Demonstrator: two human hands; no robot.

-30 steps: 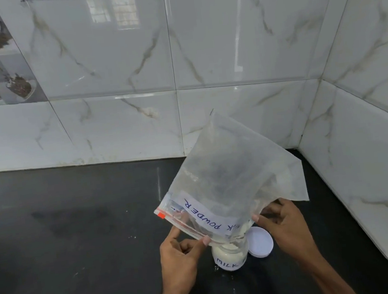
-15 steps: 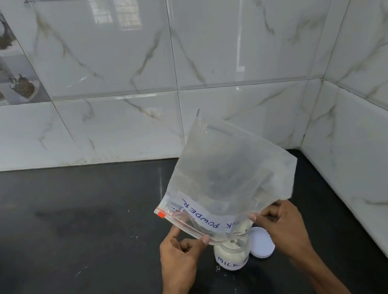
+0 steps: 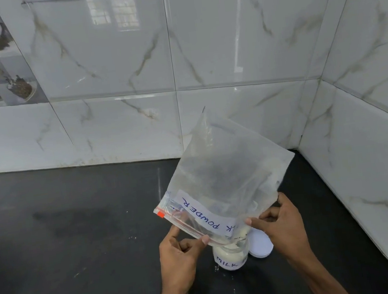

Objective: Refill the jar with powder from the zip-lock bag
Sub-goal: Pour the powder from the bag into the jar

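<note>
The zip-lock bag (image 3: pixel 228 186) is hanging upside down over the jar (image 3: pixel 231 256), near the right end of the dark desk (image 3: pixel 78 248); its open mouth is pointing down into the jar's neck, and the last clump of pale powder (image 3: pixel 242 233) is gathering at that low corner. The left hand (image 3: pixel 179 252) is pinching the zip strip between thumb and forefinger, its fingers (image 3: pixel 204 239) closed narrowly on the red-lined seam; the right hand (image 3: pixel 281 221) is gripping the bag's right edge beside the mouth, thumb pressed flat on the film. The bag is thin, clear, limp plastic — almost weightless now, dusted cloudy inside, with a white paper label lettered in blue; it is likely to fold or slip, so the stiffer zip rim is probably the best place to hold it. The jar is a small, round, clear container, upright, already holding white powder and marked MILK; judging by its size it is light and could tip if the bag drags on it. A flat round white lid (image 3: pixel 261 244) is lying just right of the jar — touching or nearly so, I cannot tell; a few spilled grains are dotting the matte desk nearby. Glossy marbled tiles (image 3: pixel 224 44) are lining the far wall.
</note>
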